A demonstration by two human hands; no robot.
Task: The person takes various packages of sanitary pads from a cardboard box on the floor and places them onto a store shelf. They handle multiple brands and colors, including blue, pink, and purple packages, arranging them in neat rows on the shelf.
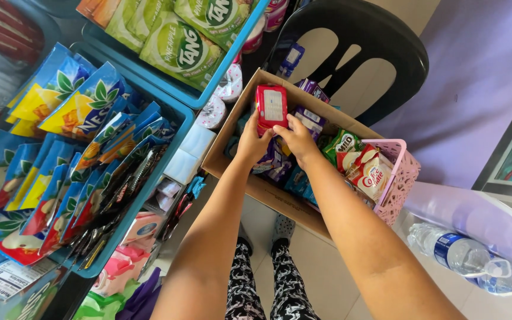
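Over a cardboard box (268, 192), both hands grip a red packet (271, 106).

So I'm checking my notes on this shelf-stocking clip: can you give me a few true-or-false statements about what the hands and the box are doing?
1. Both hands, left hand and right hand, hold the red packet. True.
2. The red packet is held over the cardboard box. True.
3. The cardboard box is empty. False: it holds many small packets.
4. The pink basket sits on the black plastic chair. False: it stands at the box's end, holding sachets.
5. The water bottle stands upright. False: it lies on its side.
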